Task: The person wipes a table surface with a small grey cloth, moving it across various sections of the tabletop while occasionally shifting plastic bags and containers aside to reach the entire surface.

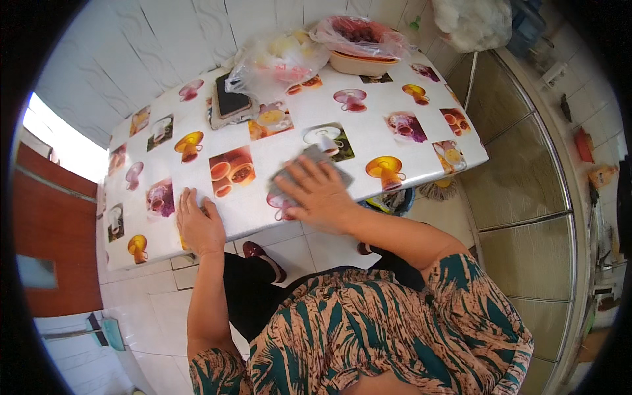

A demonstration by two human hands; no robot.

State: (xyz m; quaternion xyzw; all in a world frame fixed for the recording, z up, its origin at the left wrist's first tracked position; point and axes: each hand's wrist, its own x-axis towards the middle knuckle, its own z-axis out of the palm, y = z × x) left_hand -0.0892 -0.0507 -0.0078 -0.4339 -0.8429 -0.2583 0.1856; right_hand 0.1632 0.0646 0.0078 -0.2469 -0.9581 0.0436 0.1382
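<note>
A grey cloth [337, 172] lies on the printed tablecloth [296, 155], near the table's front edge. My right hand [319, 196] holds it against the surface, palm down with the fingers stretched over it; the hand is slightly blurred. To the left, my left hand [199, 225] rests palm down at the table edge with its fingers out and no object in them. Cups and saucers are printed on the white tablecloth around both hands.
At the back stand a dark flat tablet-like object [230, 99], a clear plastic bag [280, 62] with contents, and a beige basin [362, 64] lined with plastic and holding dark things. A blue bucket [403, 203] sits under the front edge. Glazed cabinet doors [523, 191] line the right.
</note>
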